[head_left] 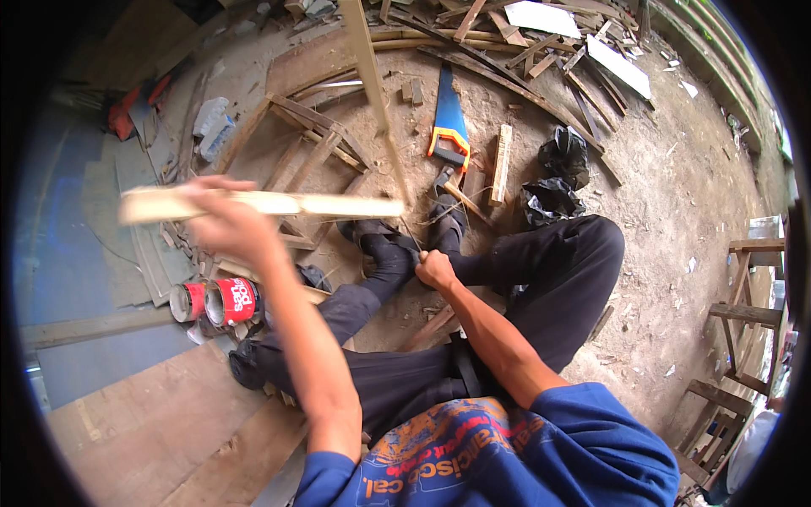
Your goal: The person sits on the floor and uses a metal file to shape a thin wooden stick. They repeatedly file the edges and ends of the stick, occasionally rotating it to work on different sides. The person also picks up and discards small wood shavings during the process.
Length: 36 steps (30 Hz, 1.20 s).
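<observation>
My left hand (228, 218), smeared by motion, is closed around a pale bamboo slat (338, 206) that lies level across the view above my legs. Low between my feet, my right hand (435, 269) is wrapped round the handle of a thin-bladed tool (412, 240); its blade points up and left, and its exact kind is unclear. A long bamboo strip (378, 93) runs from the top edge down to the far end of the slat. Whether strip, slat and blade touch there, I cannot tell.
Beyond my feet lie a blue handsaw (449, 110), a hammer (460, 198) and a short wood block (501, 165). Black plastic bags (557, 173) sit to the right. Two red cans (231, 302) stand left of my leg. Scrap wood (541, 63) is piled at the back.
</observation>
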### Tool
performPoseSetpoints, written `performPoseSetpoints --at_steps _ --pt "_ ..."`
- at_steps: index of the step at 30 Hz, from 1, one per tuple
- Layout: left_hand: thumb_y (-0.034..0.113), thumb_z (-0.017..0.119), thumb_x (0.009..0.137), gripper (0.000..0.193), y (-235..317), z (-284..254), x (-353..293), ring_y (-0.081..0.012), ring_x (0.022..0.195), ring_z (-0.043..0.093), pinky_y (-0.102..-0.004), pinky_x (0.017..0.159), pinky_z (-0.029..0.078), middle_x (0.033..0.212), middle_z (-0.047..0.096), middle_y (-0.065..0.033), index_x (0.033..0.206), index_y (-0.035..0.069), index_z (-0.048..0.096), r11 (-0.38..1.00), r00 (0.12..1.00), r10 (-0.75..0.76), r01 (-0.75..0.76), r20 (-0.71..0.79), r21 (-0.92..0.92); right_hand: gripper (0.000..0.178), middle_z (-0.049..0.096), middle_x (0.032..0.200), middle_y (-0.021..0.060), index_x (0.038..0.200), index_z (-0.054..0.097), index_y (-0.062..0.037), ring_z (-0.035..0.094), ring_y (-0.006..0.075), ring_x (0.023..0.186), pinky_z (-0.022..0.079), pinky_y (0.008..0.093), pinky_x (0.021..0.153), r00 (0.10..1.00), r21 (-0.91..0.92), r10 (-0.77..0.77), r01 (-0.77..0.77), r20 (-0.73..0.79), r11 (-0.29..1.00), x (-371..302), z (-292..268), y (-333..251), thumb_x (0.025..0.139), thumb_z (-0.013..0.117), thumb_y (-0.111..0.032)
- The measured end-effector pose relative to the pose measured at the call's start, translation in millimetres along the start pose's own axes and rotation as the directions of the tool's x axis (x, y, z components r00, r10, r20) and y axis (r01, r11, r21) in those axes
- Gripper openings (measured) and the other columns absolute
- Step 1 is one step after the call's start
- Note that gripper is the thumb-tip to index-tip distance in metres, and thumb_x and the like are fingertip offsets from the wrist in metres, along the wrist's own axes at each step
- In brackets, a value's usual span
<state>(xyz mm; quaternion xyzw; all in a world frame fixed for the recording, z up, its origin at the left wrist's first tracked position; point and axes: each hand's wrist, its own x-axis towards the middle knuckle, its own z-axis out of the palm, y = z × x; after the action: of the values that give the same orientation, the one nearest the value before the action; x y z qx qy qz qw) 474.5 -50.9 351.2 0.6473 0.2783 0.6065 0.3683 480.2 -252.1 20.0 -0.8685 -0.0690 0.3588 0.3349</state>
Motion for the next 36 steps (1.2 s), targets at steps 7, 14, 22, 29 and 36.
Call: performPoseSetpoints --at_steps 7,14,22,29,36 --pt "0.033 0.040 0.107 0.042 67 -26 106 -0.0191 0.066 0.063 -0.0315 0.064 0.052 0.074 0.058 -0.0073 0.095 -0.004 0.058 0.986 0.975 0.169 -0.167 0.147 -0.025 0.041 0.069 0.095 0.0306 0.096 0.067 0.0106 0.068 0.0410 0.097 0.055 0.0447 0.084 0.998 -0.011 -0.045 0.046 0.041 0.999 -1 -25 7 0.083 0.063 -0.028" --pt "0.036 0.037 0.108 0.042 -14 -60 53 -0.0162 0.069 0.056 -0.0281 0.067 0.049 0.082 0.055 -0.0076 0.102 -0.002 0.055 0.973 0.934 0.118 -0.041 0.336 -0.228 0.042 0.065 0.062 0.0166 0.069 0.065 0.0070 0.067 0.0275 0.056 0.054 0.0382 0.057 0.997 0.086 0.058 -0.062 0.052 0.994 4 -64 5 0.081 0.067 -0.033" --pt "0.047 0.030 0.107 0.055 -55 -139 65 -0.0239 0.090 0.060 -0.0372 0.080 0.053 0.098 0.060 -0.0138 0.111 0.002 0.061 0.945 0.995 0.093 -0.103 0.046 0.310 0.044 0.069 0.072 0.0212 0.080 0.067 0.0109 0.071 0.0311 0.071 0.054 0.0393 0.068 0.990 -0.004 0.095 -0.095 0.108 0.995 0 -75 22 0.079 0.069 -0.033" --pt "0.049 0.024 0.107 0.053 -139 -317 98 -0.0353 0.123 0.051 -0.0488 0.101 0.044 0.135 0.048 -0.0209 0.127 0.008 0.051 0.901 0.810 -0.383 0.433 -0.444 0.010 0.047 0.068 0.069 0.0187 0.078 0.068 0.0097 0.070 0.0292 0.067 0.054 0.0393 0.064 0.981 -0.071 0.130 -0.121 0.145 0.990 8 -59 25 0.080 0.070 -0.037" --pt "0.046 0.045 0.102 0.062 -239 -520 68 -0.0367 0.128 0.049 -0.0472 0.102 0.044 0.146 0.042 -0.0212 0.144 0.002 0.038 0.738 0.531 -0.540 0.672 -0.653 -0.065 0.052 0.065 0.064 0.0154 0.073 0.065 0.0068 0.066 0.0244 0.056 0.052 0.0366 0.053 0.989 -0.042 0.086 -0.081 0.124 0.996 7 -57 21 0.081 0.073 -0.044"
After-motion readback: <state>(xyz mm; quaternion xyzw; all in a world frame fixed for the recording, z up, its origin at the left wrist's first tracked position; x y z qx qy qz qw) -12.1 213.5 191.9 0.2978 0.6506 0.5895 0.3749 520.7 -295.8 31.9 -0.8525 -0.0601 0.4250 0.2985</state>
